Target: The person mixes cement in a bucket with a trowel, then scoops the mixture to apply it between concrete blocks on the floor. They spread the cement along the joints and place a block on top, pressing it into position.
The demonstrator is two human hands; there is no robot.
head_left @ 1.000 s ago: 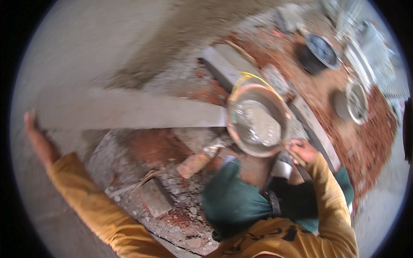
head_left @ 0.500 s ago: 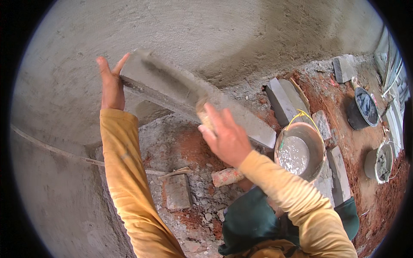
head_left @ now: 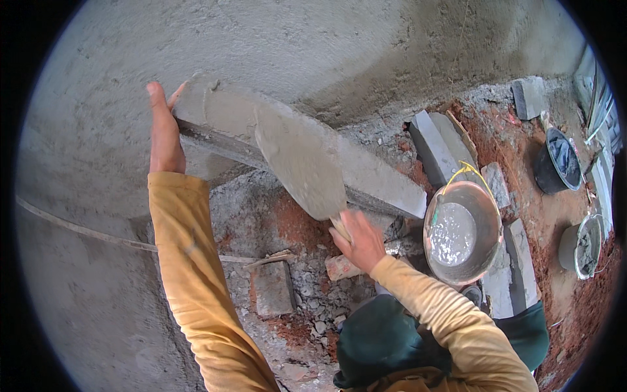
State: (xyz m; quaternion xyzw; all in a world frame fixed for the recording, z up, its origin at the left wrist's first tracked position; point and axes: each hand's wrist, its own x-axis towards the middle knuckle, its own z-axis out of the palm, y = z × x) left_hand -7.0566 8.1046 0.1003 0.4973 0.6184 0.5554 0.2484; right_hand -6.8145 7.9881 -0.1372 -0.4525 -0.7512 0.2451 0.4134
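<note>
A long grey block (head_left: 385, 179) slants in front of the wall, its upper left end in my left hand (head_left: 164, 137). The thumb shows along that end, while most fingers are hidden behind it. My right hand (head_left: 360, 240) is closed round the short handle of a trowel (head_left: 302, 163). The trowel's broad blade, coated with grey mortar, lies across the block's upper face. A patch of wet mortar (head_left: 228, 110) covers that face near my left hand.
Right of the block stands a bucket (head_left: 483, 245) of wet grey mix with a yellow handle. Beyond are a black bucket (head_left: 547, 175) and a pale bucket (head_left: 569, 251). Loose blocks (head_left: 434, 147) and rubble (head_left: 313, 304) lie on red soil. A plastered wall (head_left: 248, 39) rises behind.
My right hand has drawn down and right, and the trowel blade, edge-on before, now shows its broad face over the block. My left hand stays at the block's end, slightly shifted.
</note>
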